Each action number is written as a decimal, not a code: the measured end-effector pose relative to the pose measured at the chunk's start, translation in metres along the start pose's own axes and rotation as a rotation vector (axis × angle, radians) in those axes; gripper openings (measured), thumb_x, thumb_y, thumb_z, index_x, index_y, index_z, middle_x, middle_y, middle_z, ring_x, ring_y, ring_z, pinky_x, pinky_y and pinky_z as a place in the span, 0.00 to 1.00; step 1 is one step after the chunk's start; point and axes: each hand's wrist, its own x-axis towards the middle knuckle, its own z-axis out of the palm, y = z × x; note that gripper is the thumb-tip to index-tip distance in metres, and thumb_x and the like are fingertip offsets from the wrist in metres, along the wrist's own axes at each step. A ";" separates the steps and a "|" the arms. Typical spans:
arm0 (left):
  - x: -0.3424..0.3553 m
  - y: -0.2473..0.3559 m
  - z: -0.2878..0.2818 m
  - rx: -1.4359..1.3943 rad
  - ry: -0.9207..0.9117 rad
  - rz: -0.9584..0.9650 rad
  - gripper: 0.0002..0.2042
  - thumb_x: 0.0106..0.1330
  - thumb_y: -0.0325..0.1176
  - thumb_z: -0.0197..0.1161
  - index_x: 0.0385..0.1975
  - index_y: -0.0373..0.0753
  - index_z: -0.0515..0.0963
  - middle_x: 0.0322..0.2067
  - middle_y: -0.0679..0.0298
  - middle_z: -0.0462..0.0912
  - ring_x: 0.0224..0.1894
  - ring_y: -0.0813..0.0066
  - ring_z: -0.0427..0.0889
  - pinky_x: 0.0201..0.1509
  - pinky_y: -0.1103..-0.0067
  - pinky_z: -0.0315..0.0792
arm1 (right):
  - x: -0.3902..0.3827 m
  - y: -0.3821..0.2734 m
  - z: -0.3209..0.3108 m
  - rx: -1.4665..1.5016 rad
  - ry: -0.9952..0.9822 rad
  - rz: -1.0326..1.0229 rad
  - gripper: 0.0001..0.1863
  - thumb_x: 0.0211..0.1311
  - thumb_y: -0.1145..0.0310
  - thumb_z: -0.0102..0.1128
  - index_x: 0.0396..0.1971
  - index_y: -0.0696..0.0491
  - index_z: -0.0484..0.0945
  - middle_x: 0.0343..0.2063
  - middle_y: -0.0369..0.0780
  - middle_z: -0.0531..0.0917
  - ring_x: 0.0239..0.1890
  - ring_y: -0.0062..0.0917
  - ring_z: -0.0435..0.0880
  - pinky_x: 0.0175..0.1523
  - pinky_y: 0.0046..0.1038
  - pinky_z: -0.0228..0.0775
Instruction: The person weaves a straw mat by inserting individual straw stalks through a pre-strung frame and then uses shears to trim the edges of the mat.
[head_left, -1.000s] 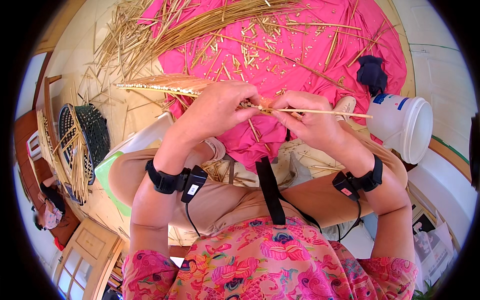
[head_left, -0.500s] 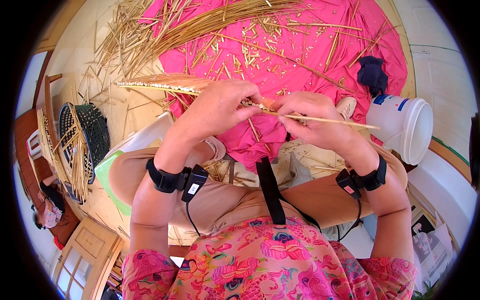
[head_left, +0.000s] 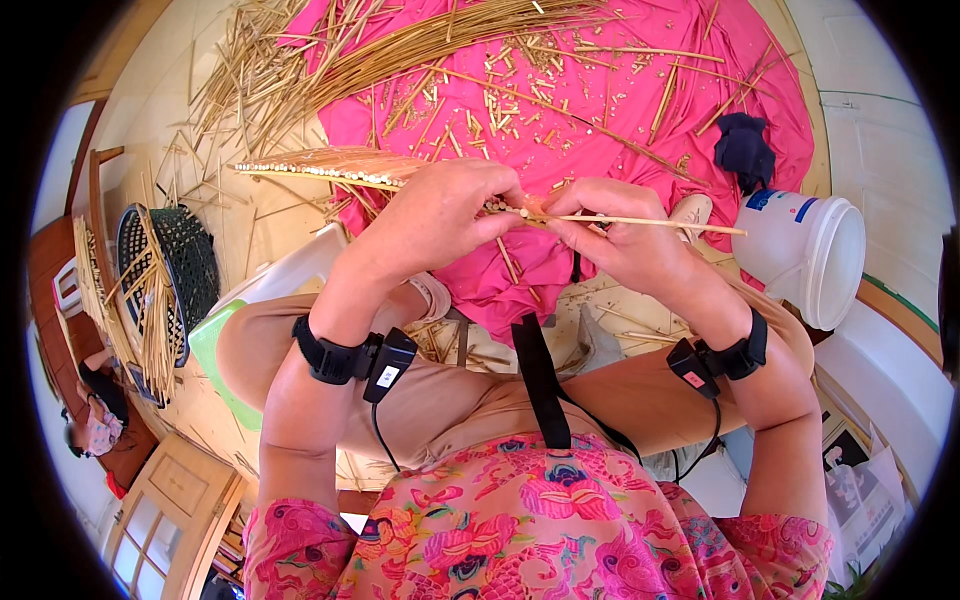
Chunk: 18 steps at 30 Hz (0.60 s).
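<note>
A woven band of straw stalks, its pale cut ends in a row along the edge, reaches from between my hands out to the upper left. My left hand is closed on this band, thumb and fingers curled at its right end. Beside it, my right hand is closed, pinching at the band's end where a thin straw stick sticks out to the right. The fingertips partly hide the small join between stick and band.
Long stalks and cut bits lie on pink cloth. A dark green basket with straw stands left, a white bucket right, below dark cloth. A person is at the far left. My legs are folded beneath my hands.
My right hand and the protruding stick dipped toward me half a second ago and have come back up, the stick now flatter again. My left hand stays almost still.
</note>
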 end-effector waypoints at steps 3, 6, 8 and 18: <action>-0.001 -0.001 0.001 -0.003 0.005 0.000 0.08 0.59 0.30 0.68 0.36 0.36 0.79 0.33 0.57 0.85 0.38 0.58 0.83 0.42 0.69 0.76 | 0.000 -0.004 0.000 0.050 0.019 0.077 0.04 0.61 0.76 0.66 0.33 0.58 0.80 0.24 0.41 0.81 0.25 0.28 0.80 0.32 0.28 0.71; 0.000 -0.001 0.001 0.002 0.000 0.013 0.08 0.59 0.29 0.68 0.36 0.36 0.79 0.33 0.58 0.85 0.38 0.58 0.83 0.42 0.69 0.76 | -0.002 0.001 0.002 0.113 0.065 0.126 0.04 0.62 0.76 0.65 0.34 0.58 0.80 0.24 0.40 0.81 0.26 0.24 0.79 0.32 0.27 0.71; 0.000 0.000 0.000 -0.010 -0.002 0.002 0.08 0.59 0.29 0.68 0.36 0.36 0.79 0.33 0.58 0.85 0.38 0.58 0.83 0.42 0.69 0.76 | -0.002 0.002 0.002 0.163 0.072 0.145 0.04 0.61 0.77 0.66 0.34 0.58 0.80 0.25 0.39 0.81 0.27 0.21 0.79 0.32 0.26 0.70; 0.000 0.000 0.000 -0.024 0.001 0.007 0.08 0.60 0.29 0.68 0.36 0.36 0.79 0.32 0.57 0.84 0.37 0.58 0.83 0.41 0.69 0.75 | 0.001 -0.001 0.003 -0.001 0.025 -0.058 0.05 0.58 0.76 0.66 0.33 0.57 0.79 0.26 0.43 0.80 0.29 0.36 0.81 0.34 0.33 0.73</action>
